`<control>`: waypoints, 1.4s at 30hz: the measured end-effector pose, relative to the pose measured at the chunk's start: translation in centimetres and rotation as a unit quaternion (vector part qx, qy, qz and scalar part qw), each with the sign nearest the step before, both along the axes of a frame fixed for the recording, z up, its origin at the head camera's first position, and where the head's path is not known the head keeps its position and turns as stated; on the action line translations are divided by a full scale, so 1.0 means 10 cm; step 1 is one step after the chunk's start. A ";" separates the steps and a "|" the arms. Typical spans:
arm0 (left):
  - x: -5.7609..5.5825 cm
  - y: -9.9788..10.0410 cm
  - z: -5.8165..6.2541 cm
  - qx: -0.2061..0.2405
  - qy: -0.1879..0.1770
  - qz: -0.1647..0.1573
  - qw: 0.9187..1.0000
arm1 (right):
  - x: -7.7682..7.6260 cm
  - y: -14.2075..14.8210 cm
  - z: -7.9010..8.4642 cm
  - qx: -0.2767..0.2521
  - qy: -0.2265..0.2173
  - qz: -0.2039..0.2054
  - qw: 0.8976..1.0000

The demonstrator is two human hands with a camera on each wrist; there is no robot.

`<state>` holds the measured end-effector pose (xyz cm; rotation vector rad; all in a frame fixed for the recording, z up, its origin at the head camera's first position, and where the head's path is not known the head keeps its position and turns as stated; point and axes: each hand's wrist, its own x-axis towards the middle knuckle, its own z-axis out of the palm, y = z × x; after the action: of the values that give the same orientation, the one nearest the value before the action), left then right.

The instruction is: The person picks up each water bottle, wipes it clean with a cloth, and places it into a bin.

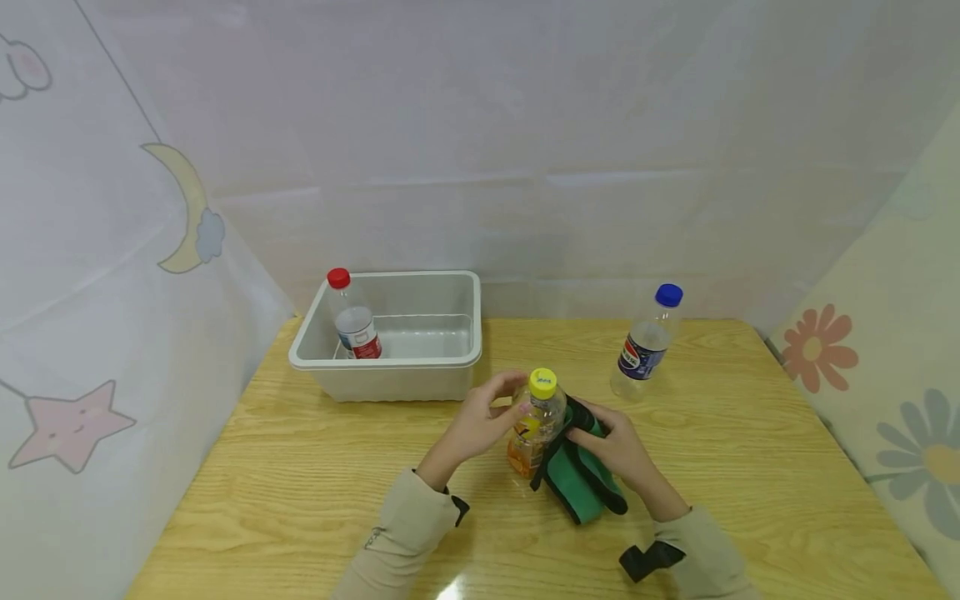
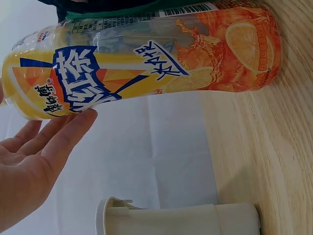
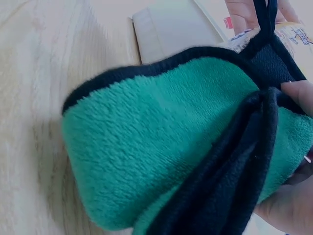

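An orange-labelled drink bottle (image 1: 535, 429) with a yellow cap stands upright on the table in front of me. My left hand (image 1: 487, 414) holds it near the shoulder, its fingertips against the label in the left wrist view. In my right hand (image 1: 619, 448) is a green cloth (image 3: 142, 142) with black edging, pinched between thumb and fingers. The cloth lies against the bottle's right side and hangs down in folds. Part of the bottle is hidden behind it in the head view.
Left of the hands sits a light grey plastic bin (image 1: 397, 379), with a red-capped bottle (image 1: 360, 332) leaning inside. A blue-capped bottle (image 1: 645, 350) stands at the back right of the wooden table (image 1: 300, 492). A printed curtain (image 1: 525, 167) hangs behind.
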<state>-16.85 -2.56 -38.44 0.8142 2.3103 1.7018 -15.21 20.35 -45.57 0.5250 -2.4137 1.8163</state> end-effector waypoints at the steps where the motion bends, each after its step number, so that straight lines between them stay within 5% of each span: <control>1: 0.02 -0.01 0.04 -0.001 0.001 -0.002 1.000 | 0.00 0.00 0.00 -0.001 0.003 -0.005 1.000; 7: 0.05 -0.04 0.17 -0.014 0.025 -0.015 0.999 | 0.03 0.01 0.00 -0.002 0.009 -0.040 0.999; 18: 0.06 -0.07 0.22 -0.027 0.043 -0.018 0.999 | 0.05 0.11 0.14 0.003 0.042 -0.076 0.996; 25: -0.14 -0.07 -0.18 -0.008 0.040 -0.008 0.999 | 0.08 0.11 0.27 -0.002 0.054 -0.075 0.996; 42: -0.08 -0.03 -0.16 -0.037 0.052 -0.007 0.998 | 0.13 0.03 0.49 0.005 0.085 -0.063 0.994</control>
<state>-17.70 -2.88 -40.01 0.9236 2.4122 1.5933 -13.87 20.64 -40.63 0.4933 -2.2904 1.6389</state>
